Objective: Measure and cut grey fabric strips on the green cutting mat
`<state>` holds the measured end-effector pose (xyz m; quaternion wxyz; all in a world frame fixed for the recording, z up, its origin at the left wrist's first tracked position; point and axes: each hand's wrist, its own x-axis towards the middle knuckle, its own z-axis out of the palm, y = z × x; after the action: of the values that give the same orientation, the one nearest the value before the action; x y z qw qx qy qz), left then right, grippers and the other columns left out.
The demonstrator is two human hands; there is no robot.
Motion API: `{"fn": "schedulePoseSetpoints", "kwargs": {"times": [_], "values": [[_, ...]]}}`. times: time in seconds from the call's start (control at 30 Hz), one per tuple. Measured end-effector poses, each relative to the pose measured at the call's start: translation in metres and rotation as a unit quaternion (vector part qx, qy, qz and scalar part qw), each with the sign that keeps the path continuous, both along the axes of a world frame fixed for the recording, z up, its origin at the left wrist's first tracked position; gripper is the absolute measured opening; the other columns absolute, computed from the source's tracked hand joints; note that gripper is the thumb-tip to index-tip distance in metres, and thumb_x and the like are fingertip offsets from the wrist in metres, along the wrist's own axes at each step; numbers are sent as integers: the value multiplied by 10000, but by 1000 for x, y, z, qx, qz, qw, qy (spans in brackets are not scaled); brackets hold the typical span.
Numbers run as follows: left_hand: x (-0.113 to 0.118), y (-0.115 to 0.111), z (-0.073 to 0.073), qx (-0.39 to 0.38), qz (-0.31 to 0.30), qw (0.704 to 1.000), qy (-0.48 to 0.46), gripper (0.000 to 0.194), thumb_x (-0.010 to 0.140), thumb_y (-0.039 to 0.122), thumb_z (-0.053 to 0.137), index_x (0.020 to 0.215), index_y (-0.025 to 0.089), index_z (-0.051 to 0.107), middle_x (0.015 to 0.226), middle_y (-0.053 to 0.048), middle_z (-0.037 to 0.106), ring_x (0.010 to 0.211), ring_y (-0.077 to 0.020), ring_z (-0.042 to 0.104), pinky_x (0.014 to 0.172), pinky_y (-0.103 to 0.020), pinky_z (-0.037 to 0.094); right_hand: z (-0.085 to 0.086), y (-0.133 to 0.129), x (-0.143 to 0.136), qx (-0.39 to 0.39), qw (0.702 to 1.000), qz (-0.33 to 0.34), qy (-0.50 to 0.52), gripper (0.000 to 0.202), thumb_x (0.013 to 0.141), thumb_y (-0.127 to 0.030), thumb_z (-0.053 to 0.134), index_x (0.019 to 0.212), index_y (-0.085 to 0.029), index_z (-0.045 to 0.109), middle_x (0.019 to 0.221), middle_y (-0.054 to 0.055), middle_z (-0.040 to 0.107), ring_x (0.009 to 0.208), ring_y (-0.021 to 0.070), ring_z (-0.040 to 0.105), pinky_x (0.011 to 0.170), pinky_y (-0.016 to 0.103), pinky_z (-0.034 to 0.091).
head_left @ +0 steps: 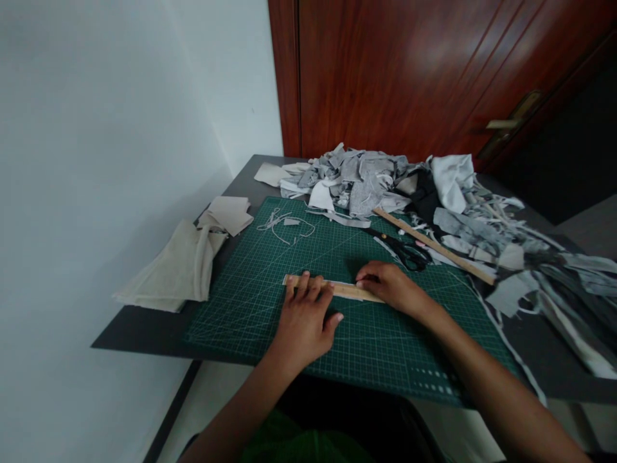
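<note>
A short wooden ruler (355,292) lies across the green cutting mat (250,315), with a thin white strip of fabric (343,283) showing along its far edge. My left hand (304,318) presses on the ruler's left part, fingers stretched out and spread, thumb out to the side. At the ruler's right part is my right hand (388,284), its thumb and fingers pinched together by the far edge; whatever is between them is too small to make out. Black-handled scissors (407,251) rest on the mat beyond my right hand.
Behind the mat rises a heap of grey and white fabric scraps (366,177), spilling down the right side. A longer wooden ruler (434,244) leans across its edge. Loose white threads (284,225) lie on the mat. Folded cream cloth (178,267) sits at left, beside the wall.
</note>
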<state>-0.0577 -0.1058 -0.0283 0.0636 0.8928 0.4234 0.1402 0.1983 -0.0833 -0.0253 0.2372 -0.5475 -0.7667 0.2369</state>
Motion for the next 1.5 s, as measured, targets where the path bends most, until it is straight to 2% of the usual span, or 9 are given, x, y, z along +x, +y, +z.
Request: {"fn": "schedulePoseSetpoints", "kwargs": {"times": [0.2, 0.33, 0.43, 0.6, 0.77, 1.0, 1.2, 1.33, 1.5], "values": [[0, 1, -3, 2, 6, 1000, -14, 519, 966, 418, 589, 1432, 191, 564, 1527, -132, 538, 1494, -399, 369, 1253, -669, 181, -5, 10, 10, 118, 990, -74, -20, 153, 967, -235, 628, 1065, -211, 743, 945, 47, 757, 831, 200, 711, 782, 298, 546], [-2, 1, -5, 7, 1, 1000, -28, 511, 971, 413, 582, 1430, 188, 577, 1523, -127, 552, 1498, -393, 371, 1252, -671, 193, -5, 30, 55, 223, 947, -224, -61, 274, 1012, -256, 500, 1130, -163, 730, 1109, 155, 740, 1051, 293, 675, 967, 433, 519], [-2, 1, -4, 15, 2, 999, -34, 503, 969, 403, 584, 1420, 182, 594, 1531, -123, 550, 1512, -398, 351, 1251, -674, 200, -8, 41, 99, 232, 921, -298, -92, 345, 984, -195, 434, 1100, -116, 749, 1061, 210, 733, 1014, 343, 661, 941, 502, 512], [0, 0, -4, 38, 14, 999, -36, 515, 950, 413, 607, 1401, 165, 620, 1537, -171, 532, 1526, -411, 328, 1240, -652, 255, -18, 41, 147, 182, 926, -293, -153, 333, 924, -171, 494, 987, -131, 819, 929, 183, 755, 961, 352, 657, 880, 487, 517], [2, -1, -8, 36, 12, 999, -32, 526, 956, 391, 589, 1415, 135, 610, 1561, -174, 509, 1521, -390, 348, 1228, -584, 325, -23, 36, 160, 160, 927, -269, -209, 317, 959, -241, 562, 1143, -232, 821, 1343, 183, 659, 1151, 373, 591, 924, 511, 463], [5, -2, -4, 21, -5, 1000, -15, 565, 954, 391, 593, 1429, 86, 587, 1527, -177, 550, 1426, -376, 480, 1204, -571, 365, -21, 33, 162, 133, 923, -270, -239, 316, 992, -377, 562, 1151, -260, 810, 1329, 141, 707, 1185, 386, 596, 921, 516, 430], [9, -4, 0, 12, -3, 1000, -3, 669, 955, 528, 581, 1429, 57, 583, 1516, -201, 554, 1430, -402, 461, 1215, -584, 339, -17, 33, 144, 161, 918, -296, -207, 285, 968, -269, 553, 1076, -209, 810, 1280, 186, 717, 1173, 419, 579, 975, 599, 377], [12, -8, -3, 19, 7, 1000, -9, 721, 949, 594, 566, 1424, 51, 583, 1514, -219, 544, 1432, -421, 448, 1220, -605, 311, -9, 34, 114, 207, 915, -315, -146, 310, 992, -221, 461, 1037, -159, 761, 1294, 242, 667, 1210, 439, 544, 1020, 647, 339], [14, -10, -6, 23, 12, 1000, -12, 802, 941, 672, 524, 1428, 36, 573, 1524, -234, 526, 1437, -440, 429, 1219, -627, 286, -4, 28, 42, 211, 946, -246, -23, 360, 1090, -297, 276, 1020, -225, 622, 949, 110, 713, 884, 262, 679, 839, 408, 535]]}}
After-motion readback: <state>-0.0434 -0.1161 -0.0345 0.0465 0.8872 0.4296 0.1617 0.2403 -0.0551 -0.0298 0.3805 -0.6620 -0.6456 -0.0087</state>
